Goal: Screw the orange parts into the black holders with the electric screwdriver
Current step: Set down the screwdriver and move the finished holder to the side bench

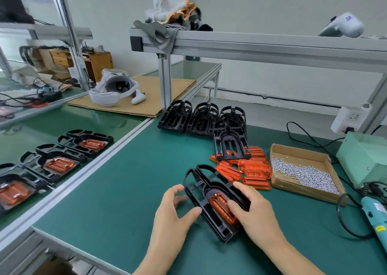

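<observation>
Holder (211,203) with orange part (219,208) being held at lower centre.
It is being gripped by the right hand (251,209); the left hand (173,209), fingers relaxed, is touching its edge on the tabletop (117,191).

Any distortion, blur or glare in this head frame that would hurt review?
Head view: wide-angle bending bows the aluminium beam and bench edges; the white device top right is smeared; lighting is even with soft shadows; hands and the black holder are sharp; no strong glare.
</observation>
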Tool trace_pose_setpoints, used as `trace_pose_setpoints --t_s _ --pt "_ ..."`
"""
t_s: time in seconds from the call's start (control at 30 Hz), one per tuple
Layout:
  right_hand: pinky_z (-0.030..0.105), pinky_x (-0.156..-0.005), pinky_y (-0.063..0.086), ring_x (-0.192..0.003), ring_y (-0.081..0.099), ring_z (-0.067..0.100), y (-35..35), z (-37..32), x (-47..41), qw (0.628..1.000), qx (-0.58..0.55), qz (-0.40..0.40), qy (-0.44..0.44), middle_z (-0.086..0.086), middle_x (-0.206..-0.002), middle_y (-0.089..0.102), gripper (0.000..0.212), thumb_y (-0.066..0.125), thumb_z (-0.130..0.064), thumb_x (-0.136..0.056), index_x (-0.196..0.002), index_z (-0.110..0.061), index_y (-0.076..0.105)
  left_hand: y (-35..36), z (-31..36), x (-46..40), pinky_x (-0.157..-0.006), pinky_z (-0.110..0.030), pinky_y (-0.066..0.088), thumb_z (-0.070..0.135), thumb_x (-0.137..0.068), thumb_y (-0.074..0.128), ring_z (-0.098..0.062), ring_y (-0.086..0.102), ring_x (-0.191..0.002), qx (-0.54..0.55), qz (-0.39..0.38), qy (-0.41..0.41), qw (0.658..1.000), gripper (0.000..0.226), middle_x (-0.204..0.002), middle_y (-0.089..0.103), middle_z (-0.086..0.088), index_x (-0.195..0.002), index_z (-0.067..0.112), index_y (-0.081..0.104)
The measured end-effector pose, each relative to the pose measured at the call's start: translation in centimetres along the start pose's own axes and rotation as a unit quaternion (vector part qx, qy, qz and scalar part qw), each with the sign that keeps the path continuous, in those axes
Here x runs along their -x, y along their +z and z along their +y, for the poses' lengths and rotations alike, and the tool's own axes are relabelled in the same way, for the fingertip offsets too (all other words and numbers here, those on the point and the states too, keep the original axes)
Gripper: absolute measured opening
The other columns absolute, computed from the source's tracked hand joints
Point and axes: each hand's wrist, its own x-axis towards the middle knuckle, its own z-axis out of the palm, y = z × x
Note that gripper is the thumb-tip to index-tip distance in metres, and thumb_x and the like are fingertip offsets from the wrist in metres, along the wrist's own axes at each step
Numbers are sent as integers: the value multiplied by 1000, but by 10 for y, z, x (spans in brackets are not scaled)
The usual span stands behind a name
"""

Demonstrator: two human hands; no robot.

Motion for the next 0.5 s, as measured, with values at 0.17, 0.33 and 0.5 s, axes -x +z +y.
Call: trace_pose_setpoints --t_s 0.17,0.33,0.5 --pt "-6 -76 33 -103 52 -12 24 -21 -8 997 -81 -6 7 -25 -112 51 45 70 -15 -87 -129 -26 56 -13 -6 1 -82 -14 48 19 -87 67 -2 64 -97 106 54 -30 992 37 -102 69 7 -118 36 55" --pt "-10 -76 27 -96 41 -31 58 -52 -23 993 -107 -37 -37 -15 -122 51 45 62 -8 -93 -136 -17 52 -25 1 -8 -76 -15 51 21 -91 63 -4 66 -96 203 116 -31 972 38 -115 66 4 -113 49 47" --pt "-12 -78 23 -102 40 -21 95 -92 -41 985 -126 -80 -87 -21 -122 43 45 53 -11 -98 -142 -15 45 -51 5 -27 -106 -41 41 15 -89 65 -11 51 -124 227 209 -12 951 63 -138 50 10 -138 39 36"
